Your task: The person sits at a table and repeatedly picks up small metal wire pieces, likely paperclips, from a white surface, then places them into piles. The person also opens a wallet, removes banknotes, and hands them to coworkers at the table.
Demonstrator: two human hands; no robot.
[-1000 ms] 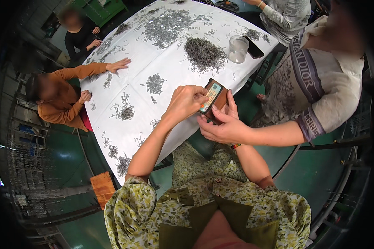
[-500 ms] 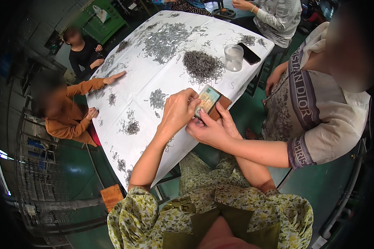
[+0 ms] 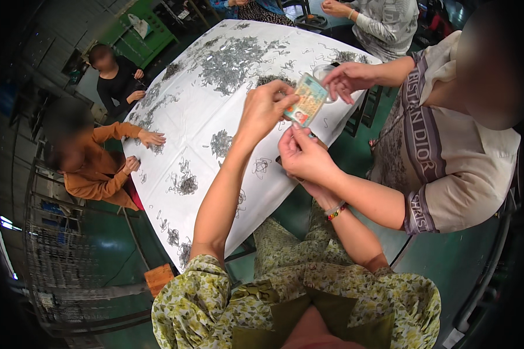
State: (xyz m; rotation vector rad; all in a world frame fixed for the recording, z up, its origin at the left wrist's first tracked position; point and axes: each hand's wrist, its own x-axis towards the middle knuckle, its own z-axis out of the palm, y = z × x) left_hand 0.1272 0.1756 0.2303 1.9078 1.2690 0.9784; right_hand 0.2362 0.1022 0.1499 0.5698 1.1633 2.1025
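Observation:
My left hand (image 3: 268,110) pinches the left edge of a greenish-yellow identity card (image 3: 310,100) with a small portrait photo, raised over the table. A co-worker's hand (image 3: 305,154) from the right grips the card's lower end, and that person's other hand (image 3: 349,80) is spread by its upper right edge. My right hand (image 3: 315,189) lies beneath the co-worker's nearer hand, its fingers hidden; a beaded bracelet (image 3: 336,212) circles my wrist. A dark edge (image 3: 279,160) sticks out beside these hands; what it belongs to is hidden.
Piles of small dark metal hooks (image 3: 230,61) cover parts of the white-covered table (image 3: 201,125). A clear plastic tub (image 3: 325,74) stands partly behind the co-worker's hand. At the left, a person in orange (image 3: 99,168) reaches onto the table; others sit around it.
The card has come up and away from the brown wallet, which is now out of sight. The co-worker's far hand has reached in toward it. My right hand has shifted lower, under the co-worker's arm.

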